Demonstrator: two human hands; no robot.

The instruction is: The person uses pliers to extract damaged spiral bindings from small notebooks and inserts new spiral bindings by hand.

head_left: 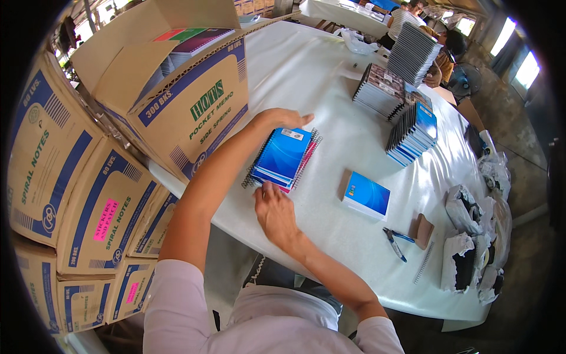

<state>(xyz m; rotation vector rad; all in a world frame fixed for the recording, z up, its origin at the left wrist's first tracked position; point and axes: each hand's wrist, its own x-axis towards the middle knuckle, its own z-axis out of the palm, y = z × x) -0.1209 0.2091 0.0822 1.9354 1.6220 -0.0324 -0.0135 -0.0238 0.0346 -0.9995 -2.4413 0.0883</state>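
A small stack of pocket spiral notebooks (285,154) lies on the white-covered table, a blue cover uppermost. Pink edges and wire coils stick out on both sides of it. Bent round the stack's far edge is my left hand (288,118), one digit pointing right and the other fingers partly hidden. At the near edge, my right hand (275,211) has curled fingers gripping the notebooks. To the right sits a separate block of blue-covered pads (368,193), with no coil visible.
An open carton (194,112) of notebooks stands left, beside stacked cartons (97,206). Tall notebook piles (413,133) occupy the far right. Pliers (396,242), a brown block (423,231), a loose wire coil (424,262) and wrapped bundles (463,259) lie right. Another person sits beyond.
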